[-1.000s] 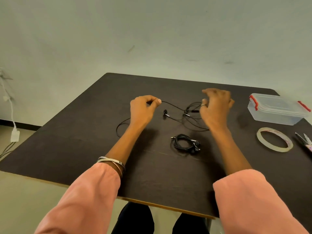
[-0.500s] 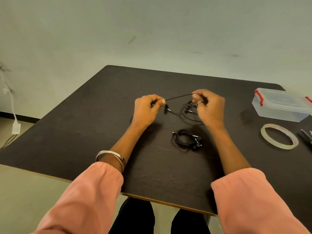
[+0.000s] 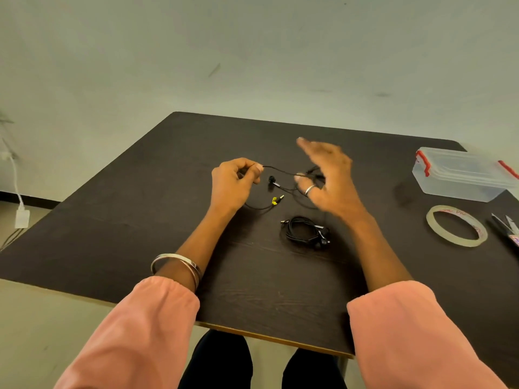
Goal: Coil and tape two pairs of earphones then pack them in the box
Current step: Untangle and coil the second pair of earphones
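My left hand [image 3: 234, 182] pinches the thin black cable of the loose earphones [image 3: 271, 179] above the dark table [image 3: 140, 220]. The cable runs right to the thumb of my right hand [image 3: 330, 178], which is blurred, with its upper fingers spread and its lower fingers curled on cable loops. One earbud hangs between my hands, and the yellow-marked plug [image 3: 274, 201] lies on the table below it. A second pair of black earphones [image 3: 306, 233] lies coiled nearer to me. The clear lidded box [image 3: 460, 175] with red clips stands at the far right.
A roll of clear tape [image 3: 456, 226] lies flat in front of the box, and a pair of scissors [image 3: 505, 224] is at the right edge. A white charger and cables [image 3: 21, 217] hang by the wall on the left. My knees are under the table's near edge.
My right hand has moved away from the left and spread its upper fingers. The cable's plug end now lies on the table between my hands. My left hand keeps its pinch.
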Demonstrator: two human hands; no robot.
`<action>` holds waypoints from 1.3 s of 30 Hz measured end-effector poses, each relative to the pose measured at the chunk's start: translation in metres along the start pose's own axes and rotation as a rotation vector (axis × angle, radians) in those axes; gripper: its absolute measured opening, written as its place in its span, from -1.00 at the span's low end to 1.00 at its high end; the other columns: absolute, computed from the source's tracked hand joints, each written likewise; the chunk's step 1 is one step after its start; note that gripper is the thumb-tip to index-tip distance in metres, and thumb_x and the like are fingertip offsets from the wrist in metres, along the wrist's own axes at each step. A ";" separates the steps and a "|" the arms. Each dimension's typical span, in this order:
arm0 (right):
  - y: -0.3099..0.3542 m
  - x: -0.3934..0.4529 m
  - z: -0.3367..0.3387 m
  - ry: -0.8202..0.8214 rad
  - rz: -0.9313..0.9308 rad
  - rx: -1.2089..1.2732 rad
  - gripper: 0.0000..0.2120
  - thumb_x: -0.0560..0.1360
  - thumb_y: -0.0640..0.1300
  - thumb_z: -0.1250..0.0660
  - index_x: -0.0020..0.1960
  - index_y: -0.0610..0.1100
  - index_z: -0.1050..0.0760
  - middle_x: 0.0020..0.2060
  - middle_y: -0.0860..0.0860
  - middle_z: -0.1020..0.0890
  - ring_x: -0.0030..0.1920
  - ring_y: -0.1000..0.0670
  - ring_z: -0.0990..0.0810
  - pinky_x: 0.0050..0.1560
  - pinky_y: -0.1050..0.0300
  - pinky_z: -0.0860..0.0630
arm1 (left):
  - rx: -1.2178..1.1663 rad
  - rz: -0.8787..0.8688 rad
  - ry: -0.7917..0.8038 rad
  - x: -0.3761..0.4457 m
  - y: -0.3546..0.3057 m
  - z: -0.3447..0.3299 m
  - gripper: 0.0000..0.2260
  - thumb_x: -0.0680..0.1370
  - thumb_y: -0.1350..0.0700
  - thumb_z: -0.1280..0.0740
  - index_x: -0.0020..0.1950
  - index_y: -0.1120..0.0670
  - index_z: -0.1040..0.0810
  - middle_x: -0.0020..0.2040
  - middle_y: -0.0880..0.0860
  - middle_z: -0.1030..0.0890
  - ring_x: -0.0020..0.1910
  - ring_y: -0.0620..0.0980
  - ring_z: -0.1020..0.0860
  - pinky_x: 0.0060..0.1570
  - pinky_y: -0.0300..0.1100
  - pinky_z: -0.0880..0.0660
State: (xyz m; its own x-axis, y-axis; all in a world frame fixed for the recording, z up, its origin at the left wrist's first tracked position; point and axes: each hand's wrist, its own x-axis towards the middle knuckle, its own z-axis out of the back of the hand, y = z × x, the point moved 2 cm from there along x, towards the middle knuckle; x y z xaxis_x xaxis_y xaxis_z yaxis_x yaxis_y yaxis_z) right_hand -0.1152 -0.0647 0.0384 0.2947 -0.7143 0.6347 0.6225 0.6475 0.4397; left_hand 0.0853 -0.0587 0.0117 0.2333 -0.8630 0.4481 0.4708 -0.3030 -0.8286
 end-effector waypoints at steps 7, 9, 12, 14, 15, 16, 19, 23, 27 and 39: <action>0.009 0.001 -0.019 0.434 -0.081 0.313 -0.30 0.33 0.34 -0.38 0.37 0.05 -0.44 0.22 0.22 -0.55 0.34 0.22 -0.34 0.34 0.18 -0.30 | 0.113 -0.030 -0.123 0.004 0.002 0.001 -0.89 0.54 0.08 -0.37 -0.13 0.07 -0.66 -0.32 -0.03 -0.63 -0.30 -0.08 -0.60 -0.21 -0.17 -0.54; 0.008 0.004 -0.019 0.244 -0.149 0.326 -0.43 0.38 0.30 -0.37 0.28 0.02 -0.52 0.09 0.19 -0.63 0.23 0.21 -0.47 0.25 0.15 -0.41 | 0.084 -0.022 -0.121 0.003 0.000 0.000 -0.90 0.53 0.08 -0.38 -0.13 0.06 -0.66 -0.32 -0.07 -0.62 -0.30 -0.10 -0.60 -0.21 -0.21 -0.54; 0.005 0.005 -0.025 0.111 -0.222 0.321 -0.62 0.43 0.04 -0.46 0.19 -0.07 -0.58 -0.06 0.13 -0.69 0.01 0.17 -0.62 0.06 0.19 -0.54 | 0.012 -0.025 -0.062 -0.001 -0.005 -0.005 -0.92 0.53 0.10 -0.39 -0.12 0.05 -0.66 -0.33 -0.11 -0.62 -0.31 -0.17 -0.59 -0.24 -0.34 -0.52; 0.003 0.005 -0.030 0.110 -0.227 0.292 -0.71 0.44 -0.11 -0.47 0.14 -0.13 -0.62 -0.12 0.06 -0.70 -0.07 0.15 -0.65 -0.04 0.34 -0.54 | -0.011 -0.040 -0.016 -0.002 -0.006 -0.009 -0.92 0.52 0.12 -0.40 -0.09 0.08 -0.68 -0.31 -0.09 -0.63 -0.30 -0.19 -0.59 -0.21 -0.37 -0.52; 0.003 0.006 -0.031 0.097 -0.223 0.281 -0.77 0.45 -0.18 -0.46 0.10 -0.15 -0.63 -0.13 0.02 -0.70 -0.09 0.12 -0.66 -0.06 0.39 -0.53 | -0.024 -0.045 0.005 -0.003 -0.007 -0.010 -0.93 0.52 0.13 -0.40 -0.09 0.08 -0.68 -0.32 -0.08 -0.63 -0.30 -0.20 -0.59 -0.19 -0.38 -0.52; 0.002 0.007 -0.030 0.068 -0.218 0.279 -0.81 0.46 -0.24 -0.44 0.07 -0.17 -0.65 -0.14 -0.01 -0.70 -0.10 0.10 -0.67 -0.07 0.41 -0.52 | -0.041 -0.046 0.024 -0.003 -0.007 -0.010 -0.94 0.52 0.14 -0.40 -0.10 0.08 -0.68 -0.32 -0.07 -0.63 -0.30 -0.21 -0.59 -0.19 -0.40 -0.51; -0.001 0.010 -0.022 -0.098 -0.201 0.239 -0.87 0.48 -0.30 -0.38 -0.02 -0.18 -0.66 -0.22 -0.01 -0.68 -0.19 0.05 -0.66 -0.15 0.36 -0.53 | -0.104 0.005 0.084 -0.001 -0.004 -0.011 -0.92 0.52 0.12 -0.40 -0.14 0.06 -0.68 -0.34 -0.03 -0.64 -0.38 -0.24 -0.55 -0.29 -0.38 -0.47; -0.012 0.012 -0.008 -0.277 -0.287 0.231 -0.86 0.50 -0.35 -0.28 -0.05 -0.20 -0.60 -0.22 -0.08 -0.62 -0.27 -0.09 -0.63 -0.27 0.05 -0.62 | -0.194 0.080 0.171 0.000 -0.001 -0.013 -0.84 0.54 0.15 -0.38 -0.24 0.05 -0.66 -0.27 0.05 -0.67 -0.32 -0.28 -0.58 -0.23 -0.40 -0.43; -0.030 0.011 0.014 -0.503 -0.368 0.138 -0.76 0.44 -0.41 -0.21 -0.05 -0.19 -0.59 -0.18 -0.12 -0.63 -0.25 0.03 -0.54 -0.25 0.31 -0.50 | -0.250 0.146 0.220 -0.002 0.001 -0.012 -0.82 0.56 0.21 -0.35 -0.18 0.28 -0.65 -0.22 0.06 -0.68 -0.48 -0.24 -0.50 -0.34 -0.53 -0.37; -0.030 0.010 0.015 -0.123 -0.187 -0.537 -0.50 0.45 -0.38 -0.27 0.36 -0.13 -0.42 0.26 -0.09 -0.51 0.24 -0.15 -0.40 0.12 -0.05 -0.23 | -0.440 0.300 0.490 -0.005 0.000 -0.013 -0.82 0.63 0.22 -0.21 0.01 0.17 -0.62 -0.32 0.08 -0.67 -0.27 -0.07 -0.63 -0.28 -0.31 -0.51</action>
State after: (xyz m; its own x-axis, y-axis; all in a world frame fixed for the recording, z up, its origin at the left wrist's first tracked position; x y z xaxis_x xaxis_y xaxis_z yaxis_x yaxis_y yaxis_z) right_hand -0.1418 -0.0873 0.0404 0.0783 -0.7467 0.6606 0.9457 0.2653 0.1879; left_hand 0.0725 -0.0596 0.0051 -0.1583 -0.9854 0.0633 0.0361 -0.0699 -0.9969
